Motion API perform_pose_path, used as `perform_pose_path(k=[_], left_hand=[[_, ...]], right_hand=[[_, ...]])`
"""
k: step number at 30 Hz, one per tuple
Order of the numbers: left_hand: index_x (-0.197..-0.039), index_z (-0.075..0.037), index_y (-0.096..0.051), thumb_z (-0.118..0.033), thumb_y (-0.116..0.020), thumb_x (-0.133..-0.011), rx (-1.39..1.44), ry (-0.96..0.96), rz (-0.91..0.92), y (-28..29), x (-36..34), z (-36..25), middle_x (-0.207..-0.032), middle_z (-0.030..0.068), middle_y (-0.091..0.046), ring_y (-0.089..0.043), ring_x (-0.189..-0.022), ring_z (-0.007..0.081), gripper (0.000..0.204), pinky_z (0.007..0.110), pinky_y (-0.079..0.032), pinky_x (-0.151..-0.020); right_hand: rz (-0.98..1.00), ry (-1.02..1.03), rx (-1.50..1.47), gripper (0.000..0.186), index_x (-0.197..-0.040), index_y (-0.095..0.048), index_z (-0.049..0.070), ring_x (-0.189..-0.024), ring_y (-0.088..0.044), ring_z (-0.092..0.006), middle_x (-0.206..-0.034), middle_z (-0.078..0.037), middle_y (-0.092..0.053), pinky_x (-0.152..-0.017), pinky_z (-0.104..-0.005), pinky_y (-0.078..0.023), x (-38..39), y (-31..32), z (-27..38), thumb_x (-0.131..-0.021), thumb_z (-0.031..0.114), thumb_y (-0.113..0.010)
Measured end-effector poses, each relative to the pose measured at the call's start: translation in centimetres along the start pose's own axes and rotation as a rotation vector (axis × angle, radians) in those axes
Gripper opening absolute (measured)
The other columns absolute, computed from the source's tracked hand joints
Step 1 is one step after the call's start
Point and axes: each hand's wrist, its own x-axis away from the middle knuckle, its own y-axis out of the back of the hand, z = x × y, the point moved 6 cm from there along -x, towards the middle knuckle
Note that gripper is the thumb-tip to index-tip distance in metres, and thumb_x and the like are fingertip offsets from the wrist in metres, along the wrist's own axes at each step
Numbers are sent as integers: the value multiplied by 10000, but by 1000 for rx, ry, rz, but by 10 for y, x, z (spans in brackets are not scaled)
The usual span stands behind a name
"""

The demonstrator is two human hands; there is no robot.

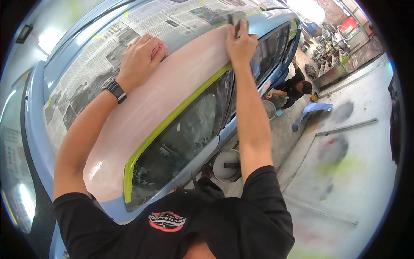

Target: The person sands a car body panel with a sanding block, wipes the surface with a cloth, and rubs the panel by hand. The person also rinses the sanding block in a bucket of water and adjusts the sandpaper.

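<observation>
My left hand point(140, 58), with a dark wristwatch point(115, 90) on its wrist, is closed around a crumpled pink cloth point(159, 50) resting on the car roof's edge. The right hand point(241, 45) reaches farther along the same edge, fingers wrapped round a dark sanding block point(237, 25); its underside is hidden. Between and below both hands runs a pale pink filler-coated strip point(185, 62) of the blue car. Yellow-green masking tape point(177, 110) borders it along the side window point(181, 134). Newspaper point(86, 71) covers the roof beyond my left hand.
Below the car's side stands a bucket point(226, 165) with a dark object in it. Another person point(295, 86) crouches farther along beside a second bucket point(269, 110). A blue curved panel point(311, 113) leans by the paint-marked wall point(340, 172). Cluttered shelves point(334, 56) stand at the far right.
</observation>
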Motion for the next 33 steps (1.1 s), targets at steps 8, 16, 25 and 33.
perform_pose_path(k=[8,16,25,33], left_hand=[[-974,-61,-735,-245,-698,-1010,-74,0,-33,12,11,3,-1046,109,-701,-660,-1010,334,191,444,-507,-914],[-970,-96,-743,-291,-675,-1017,-5,45,23,2,5,9,-1042,104,-685,-633,-1040,345,211,470,-482,-924],[-988,-61,-736,-242,-708,-1018,-43,-47,-32,9,-3,-12,-997,119,-678,-652,-936,326,186,442,-511,-876],[-978,-60,-748,-234,-702,-1028,-63,12,0,10,14,5,-996,114,-682,-649,-903,302,187,431,-512,-847]], right_hand=[[-2,171,-213,648,-1489,-636,103,-1033,-590,-475,-1123,-311,-596,-886,-559,-506,129,49,120,-918,372,-783],[80,-31,-62,594,-1427,-651,88,-1005,-625,-501,-1036,-317,-612,-845,-586,-517,30,5,48,-968,462,-709],[-50,76,-156,613,-1460,-650,124,-1027,-625,-479,-1109,-300,-613,-887,-590,-517,43,26,52,-939,430,-752],[125,-39,-215,652,-1509,-620,185,-1024,-569,-471,-1108,-272,-557,-882,-571,-482,123,34,122,-919,425,-759]])
